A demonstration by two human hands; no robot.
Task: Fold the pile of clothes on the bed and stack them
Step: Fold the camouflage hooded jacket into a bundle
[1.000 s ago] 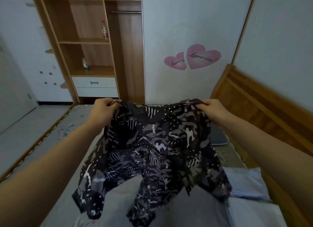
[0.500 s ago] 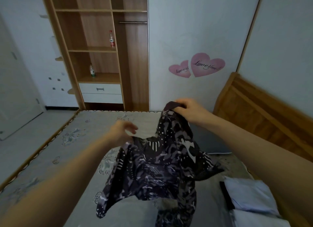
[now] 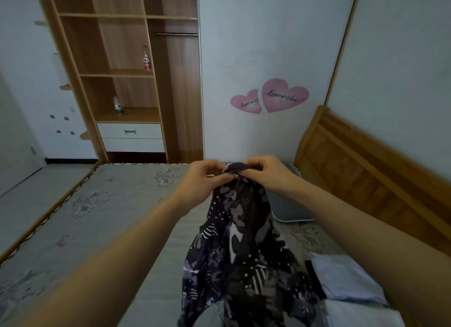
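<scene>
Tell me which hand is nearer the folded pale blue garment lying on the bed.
Right. The right hand pinches the patterned garment up beyond the pale blue garment; the left hand is farther left.

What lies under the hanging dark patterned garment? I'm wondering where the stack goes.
Grey floral mattress shows beneath the dark patterned garment, pinched by left hand and right hand. Folded light-blue clothes lie beside it; its hem covers whatever is directly below.
</scene>
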